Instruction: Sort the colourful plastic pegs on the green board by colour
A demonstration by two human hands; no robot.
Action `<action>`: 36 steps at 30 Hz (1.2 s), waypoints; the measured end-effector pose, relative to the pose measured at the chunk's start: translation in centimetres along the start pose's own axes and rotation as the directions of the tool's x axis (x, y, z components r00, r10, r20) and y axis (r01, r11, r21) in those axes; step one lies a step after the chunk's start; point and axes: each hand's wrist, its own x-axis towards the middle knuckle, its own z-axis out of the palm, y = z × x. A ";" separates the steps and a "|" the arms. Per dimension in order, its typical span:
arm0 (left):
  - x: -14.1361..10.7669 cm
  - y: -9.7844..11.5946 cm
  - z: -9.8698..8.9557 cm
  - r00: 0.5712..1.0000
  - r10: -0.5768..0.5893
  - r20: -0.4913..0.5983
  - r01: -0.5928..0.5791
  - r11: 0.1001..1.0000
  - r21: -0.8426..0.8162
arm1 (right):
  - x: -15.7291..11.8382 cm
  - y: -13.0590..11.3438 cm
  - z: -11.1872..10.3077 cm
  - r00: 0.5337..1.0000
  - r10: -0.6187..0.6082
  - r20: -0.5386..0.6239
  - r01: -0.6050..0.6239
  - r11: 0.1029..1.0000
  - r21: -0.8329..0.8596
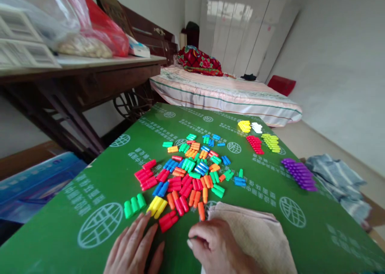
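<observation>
Two bare hands rested near the heap of small coloured plastic caps (192,169) on the green printed worktop (90,210): left hand (134,248) flat, grip released; right hand (215,246) curled, pinching nothing visible. Sorting seemed underway; picking another cap looked next.

At eleven o'clock, a dark wooden table (90,71) bearing plastic bags (75,21) — a striped bed (222,93) at twelve.

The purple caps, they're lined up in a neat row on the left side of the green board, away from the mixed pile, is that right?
Not quite. The head view shows the purple caps lined up on the right side of the green board, not the left. They do sit apart from the mixed pile.
</observation>
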 end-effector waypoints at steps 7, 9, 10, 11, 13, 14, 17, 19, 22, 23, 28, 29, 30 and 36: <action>0.1 1.6 -0.7 0.995 -0.090 0.044 0.088 0.995 0.047 | 2.1 -1.6 -2.6 0.991 0.105 0.082 -0.086 0.975 -0.205; 0.1 1.9 -0.9 0.992 -0.115 0.058 0.113 0.992 0.049 | 2.9 -1.9 -2.7 0.984 0.143 0.109 -0.103 0.945 -0.310; 0.1 2.0 -0.9 0.990 -0.126 0.060 0.123 0.991 0.047 | 3.3 -2.1 -2.6 0.980 0.154 0.127 -0.099 0.929 -0.357; 0.1 2.1 -1.0 0.989 -0.133 0.058 0.130 0.990 0.044 | 3.6 -2.3 -2.5 0.977 0.160 0.144 -0.091 0.913 -0.399; 0.1 2.2 -1.0 0.988 -0.144 0.059 0.142 0.989 0.038 | 4.3 -2.9 -2.1 0.970 0.166 0.176 -0.066 0.881 -0.468; 0.1 2.3 -1.0 0.987 -0.149 0.063 0.147 0.989 0.035 | 4.6 -3.3 -2.0 0.967 0.169 0.191 -0.054 0.867 -0.495; 0.1 2.4 -1.1 0.986 -0.155 0.067 0.153 0.988 0.029 | 5.4 -4.4 -1.6 0.951 0.201 0.233 -0.043 0.835 -0.548; 0.1 2.4 -1.2 0.986 -0.158 0.061 0.157 0.987 0.026 | 5.6 -5.0 -1.6 0.941 0.225 0.254 -0.045 0.825 -0.564; 0.1 2.5 -1.3 0.983 -0.168 0.067 0.167 0.986 0.018 | 5.4 -5.1 -1.7 0.934 0.227 0.277 -0.032 0.823 -0.567; 0.1 2.5 -1.3 0.983 -0.171 0.070 0.170 0.985 0.018 | 5.2 -5.0 -1.8 0.934 0.220 0.280 -0.025 0.825 -0.565; -0.1 2.5 -1.1 0.983 -0.171 0.068 0.170 0.985 0.017 | 4.9 -4.3 -2.0 0.935 0.205 0.290 -0.003 0.821 -0.571; -0.1 2.5 -1.1 0.984 -0.168 0.064 0.167 0.986 0.021 | 5.0 -4.3 -2.0 0.935 0.193 0.298 0.012 0.822 -0.569; -0.1 2.4 -1.1 0.985 -0.164 0.061 0.162 0.986 0.030 | 5.1 -4.3 -2.0 0.935 0.178 0.308 0.030 0.823 -0.568; 0.4 2.3 -1.4 0.985 -0.087 0.147 0.073 0.992 0.101 | 5.8 -4.6 -2.2 0.925 0.163 0.344 0.068 0.818 -0.572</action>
